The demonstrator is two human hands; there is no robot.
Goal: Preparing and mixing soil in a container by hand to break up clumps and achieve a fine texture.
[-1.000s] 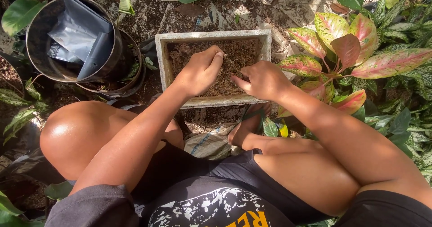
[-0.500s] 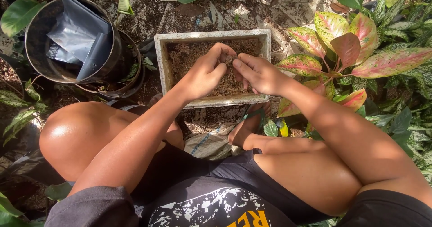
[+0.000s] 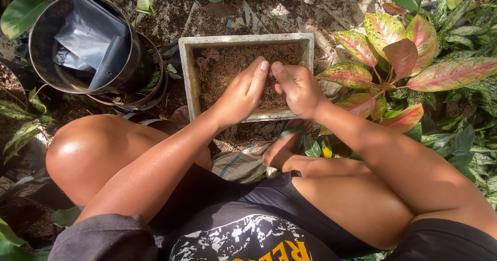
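Two hands meet over a box of brown fluff.

Closest in, one person sits on the ground with bent knees. The left hand (image 3: 239, 96) and the right hand (image 3: 296, 87) come together, fingertips nearly touching, above the near edge of one pale, square foam box (image 3: 187, 80). The dry brown fibre (image 3: 222, 67) lies right under both hands and fills the box, whose long side runs left to right. Both hands are about as near to it. Each grip is curled, maybe pinching a bit of fibre; I cannot tell. Further off stand two round dark pots (image 3: 39, 59) at the left, and one pink-and-green leafy plant (image 3: 398, 54) at the right.
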